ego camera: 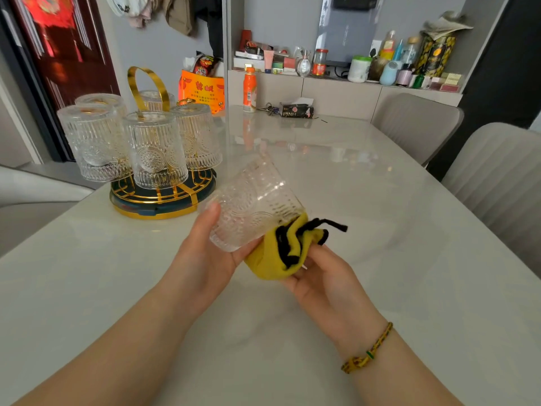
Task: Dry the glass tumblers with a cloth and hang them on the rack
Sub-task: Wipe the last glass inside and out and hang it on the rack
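So this looks pretty close to done: five of the ribbed, embossed clear glass tumblers [155, 148] are already upside down on the round dark-green rack with gold wire pegs and a gold loop handle [155, 213], which sits at the far left of the glossy white table [380, 230]. I can't see any other loose glasses on the table, so I'd guess the sixth matching tumbler [251, 200] is the last one, and it isn't hung yet. It's up off the table, tilted on its side just right of the rack and a bit nearer the person. The left hand [205, 259] grips it from below, with the thumb on the near wall and the fingers wrapped round the back. The right hand [325, 276] is closed round a bunched yellow cloth with black trim [278, 253], which touches the tumbler's lower right edge. With all the glare through the glass, I honestly can't tell if that edge is the mouth or the base. What's left, I reckon: finish wiping, flip it, and drop it on a free peg.
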